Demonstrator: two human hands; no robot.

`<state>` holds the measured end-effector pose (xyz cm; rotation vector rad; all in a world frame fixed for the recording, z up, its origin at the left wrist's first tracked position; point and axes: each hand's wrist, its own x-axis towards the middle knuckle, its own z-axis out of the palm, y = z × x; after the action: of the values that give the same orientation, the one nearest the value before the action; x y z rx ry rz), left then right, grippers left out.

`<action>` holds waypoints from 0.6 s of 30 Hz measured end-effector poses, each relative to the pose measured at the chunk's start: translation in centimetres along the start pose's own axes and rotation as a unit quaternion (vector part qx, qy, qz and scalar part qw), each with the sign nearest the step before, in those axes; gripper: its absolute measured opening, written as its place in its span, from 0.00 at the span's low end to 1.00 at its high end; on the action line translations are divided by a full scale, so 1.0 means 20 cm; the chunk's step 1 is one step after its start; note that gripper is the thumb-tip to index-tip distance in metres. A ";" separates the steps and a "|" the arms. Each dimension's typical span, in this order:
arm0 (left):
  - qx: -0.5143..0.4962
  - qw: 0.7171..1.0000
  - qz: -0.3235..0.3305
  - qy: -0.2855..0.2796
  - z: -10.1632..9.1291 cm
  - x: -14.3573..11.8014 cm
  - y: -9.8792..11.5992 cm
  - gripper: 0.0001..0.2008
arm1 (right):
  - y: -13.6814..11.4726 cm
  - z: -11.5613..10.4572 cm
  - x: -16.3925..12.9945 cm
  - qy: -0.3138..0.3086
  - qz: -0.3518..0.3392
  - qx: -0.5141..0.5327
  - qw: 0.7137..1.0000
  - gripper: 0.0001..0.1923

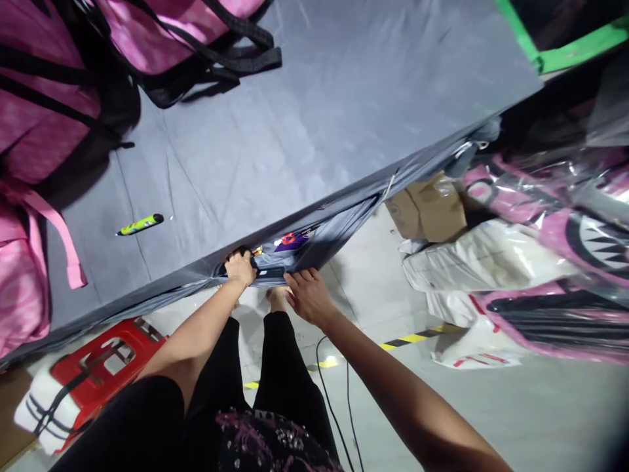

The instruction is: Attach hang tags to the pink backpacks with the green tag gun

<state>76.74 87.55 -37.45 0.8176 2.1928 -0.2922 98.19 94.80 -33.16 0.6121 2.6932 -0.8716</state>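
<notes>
My left hand [240,267] reaches into a sagging grey cloth pocket [339,237] along the table's near edge. Its fingers curl over a dark object that is mostly hidden, so I cannot tell its kind. My right hand [309,296] grips the pocket's cloth rim, fingertips over the edge. Between the hands lies a flat black item [270,272] with a small pale patch. Deeper in the pocket is a purple item with red on it [291,242]. On the grey-covered table [295,131] lies a yellow-green marker-like pen [141,225] with a black end.
Pink backpacks [177,33] with black straps stand at the upper left. A red and white case [95,373] is on the floor at left. To the right are a cardboard box [430,208] and plastic-wrapped pink bags [580,242]. Black cables [322,373] trail across the floor.
</notes>
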 end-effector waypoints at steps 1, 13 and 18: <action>0.008 1.000 0.005 -0.020 0.00 0.01 -0.01 0.25 | -0.01 0.00 0.00 0.000 0.002 0.000 1.000 0.25; 0.020 0.985 0.012 -0.170 -0.01 -0.12 -0.11 0.41 | 0.29 -0.24 0.40 -0.098 0.208 -0.166 0.959 0.23; 0.004 0.987 0.029 -0.158 -0.04 -0.06 -0.09 0.46 | 0.39 -0.33 0.25 -0.166 0.119 -0.205 0.957 0.23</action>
<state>75.70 86.01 -36.14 0.7802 1.8694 -0.3745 96.80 106.00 -33.64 0.6117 2.3302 -0.3042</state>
